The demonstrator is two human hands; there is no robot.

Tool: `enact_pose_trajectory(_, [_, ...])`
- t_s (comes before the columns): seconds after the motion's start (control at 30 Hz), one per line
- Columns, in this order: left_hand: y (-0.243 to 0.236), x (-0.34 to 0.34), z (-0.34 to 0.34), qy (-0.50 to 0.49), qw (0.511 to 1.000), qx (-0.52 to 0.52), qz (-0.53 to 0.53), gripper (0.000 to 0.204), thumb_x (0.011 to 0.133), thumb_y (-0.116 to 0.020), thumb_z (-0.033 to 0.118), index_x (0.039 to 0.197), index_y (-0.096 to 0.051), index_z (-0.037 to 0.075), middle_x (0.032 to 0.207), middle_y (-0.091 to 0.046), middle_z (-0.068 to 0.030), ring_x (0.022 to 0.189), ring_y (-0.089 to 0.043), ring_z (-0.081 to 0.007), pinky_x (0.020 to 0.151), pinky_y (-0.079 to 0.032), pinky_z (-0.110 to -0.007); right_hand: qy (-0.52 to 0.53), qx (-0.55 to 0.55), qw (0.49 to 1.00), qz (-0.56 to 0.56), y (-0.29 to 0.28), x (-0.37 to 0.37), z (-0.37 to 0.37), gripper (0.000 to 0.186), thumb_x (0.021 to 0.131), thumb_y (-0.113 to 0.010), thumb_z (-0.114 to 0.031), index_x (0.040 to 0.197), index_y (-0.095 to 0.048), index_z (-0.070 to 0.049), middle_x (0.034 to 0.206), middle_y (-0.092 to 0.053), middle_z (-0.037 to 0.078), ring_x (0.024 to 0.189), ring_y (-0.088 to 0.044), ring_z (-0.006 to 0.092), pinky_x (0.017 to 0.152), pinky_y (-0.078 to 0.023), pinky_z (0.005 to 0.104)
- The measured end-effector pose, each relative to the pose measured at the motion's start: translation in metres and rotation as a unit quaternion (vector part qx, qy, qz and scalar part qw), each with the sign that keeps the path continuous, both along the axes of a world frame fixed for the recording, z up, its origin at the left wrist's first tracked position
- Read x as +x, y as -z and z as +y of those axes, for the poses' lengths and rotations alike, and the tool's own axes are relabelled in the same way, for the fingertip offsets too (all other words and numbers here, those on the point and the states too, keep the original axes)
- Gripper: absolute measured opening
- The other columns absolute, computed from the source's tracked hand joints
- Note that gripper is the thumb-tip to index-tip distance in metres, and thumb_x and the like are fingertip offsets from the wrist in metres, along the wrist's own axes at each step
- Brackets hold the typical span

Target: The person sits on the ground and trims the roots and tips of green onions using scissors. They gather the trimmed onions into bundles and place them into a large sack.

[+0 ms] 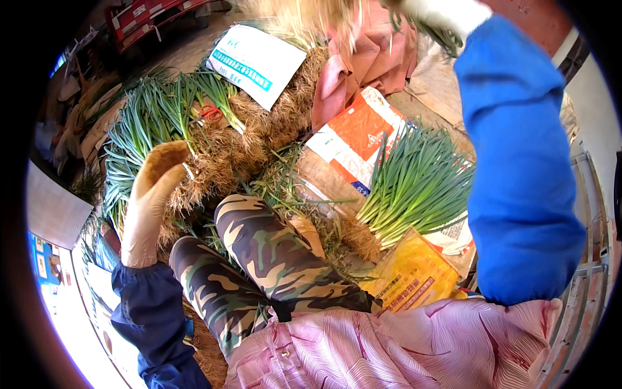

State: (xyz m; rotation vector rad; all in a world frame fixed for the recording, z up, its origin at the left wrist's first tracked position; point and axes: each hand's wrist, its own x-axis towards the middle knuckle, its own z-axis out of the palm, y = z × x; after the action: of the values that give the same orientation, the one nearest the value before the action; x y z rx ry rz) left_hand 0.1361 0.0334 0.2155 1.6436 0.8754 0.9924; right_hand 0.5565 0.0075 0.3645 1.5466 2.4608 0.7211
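My left hand [157, 185], in a soiled pale glove, is open beside the heaped green onions [142, 120], thumb apart from the curved fingers, near their hairy tan roots [207, 178]. My right hand [447, 16], also gloved, is raised at the top edge and grips a bunch of green onions [431, 35], its roots blurred and partly out of view. A separate bundle [414, 188] lies at centre right on printed sacks [363, 117], roots toward me. A white printed sack [256, 55] rests on the heap, and red ties [208, 111] show among the stalks.
My camouflage-clad knees [246, 233] are at lower middle. Loose leaf scraps [278, 181] lie beyond them. A yellow sack [408, 272] is by my right knee, a pink crumpled cloth [350, 71] at the back, a red metal object [136, 19] at top left and metal rails [589, 272] at far right.
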Motion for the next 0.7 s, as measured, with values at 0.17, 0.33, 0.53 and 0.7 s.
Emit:
enact_pose_trajectory(0.17, [0.033,0.064,0.021,0.138,0.976,-0.021,0.168,0.04,0.089,-0.061,0.008,0.128,-0.052,0.0,0.121,-0.058,-0.0078,0.116,-0.052,-0.0165,0.104,-0.038,-0.03,0.038,-0.016,0.999,0.023,0.167,0.077,-0.028,0.012,0.088,-0.051,-0.016,0.094,-0.061,-0.014,0.088,-0.057,0.008,0.087,-0.057,0.0268,0.098,-0.04,0.0468])
enact_pose_trajectory(0.33, [0.063,0.117,0.056,0.204,0.935,0.007,0.29,0.044,0.086,-0.063,0.012,0.126,-0.052,-0.001,0.119,-0.06,-0.0097,0.113,-0.054,-0.0176,0.099,-0.042,-0.031,0.226,-0.209,0.951,0.035,0.409,0.087,-0.085,0.02,0.088,-0.055,-0.012,0.106,-0.064,-0.014,0.107,-0.063,0.01,0.111,-0.056,0.0273,0.106,-0.035,0.0465])
enact_pose_trajectory(0.53, [0.131,0.127,0.119,0.176,0.932,-0.103,0.299,0.04,0.086,-0.062,0.009,0.123,-0.053,-0.003,0.116,-0.061,-0.0089,0.108,-0.057,-0.016,0.094,-0.044,-0.029,0.335,-0.134,0.918,0.164,0.506,0.061,-0.131,0.057,0.088,-0.049,-0.01,0.144,-0.037,-0.015,0.146,-0.039,0.016,0.136,-0.034,0.0325,0.113,-0.025,0.0475])
enact_pose_trajectory(0.7, [0.221,0.1,0.149,0.139,0.937,-0.14,0.29,0.033,0.085,-0.061,0.005,0.117,-0.056,-0.002,0.108,-0.064,-0.0083,0.097,-0.06,-0.0147,0.087,-0.048,-0.028,0.542,-0.009,0.782,0.308,0.462,0.092,-0.177,0.087,0.069,-0.065,0.001,0.146,-0.026,-0.005,0.142,-0.036,0.026,0.134,-0.033,0.0401,0.11,-0.03,0.0467])
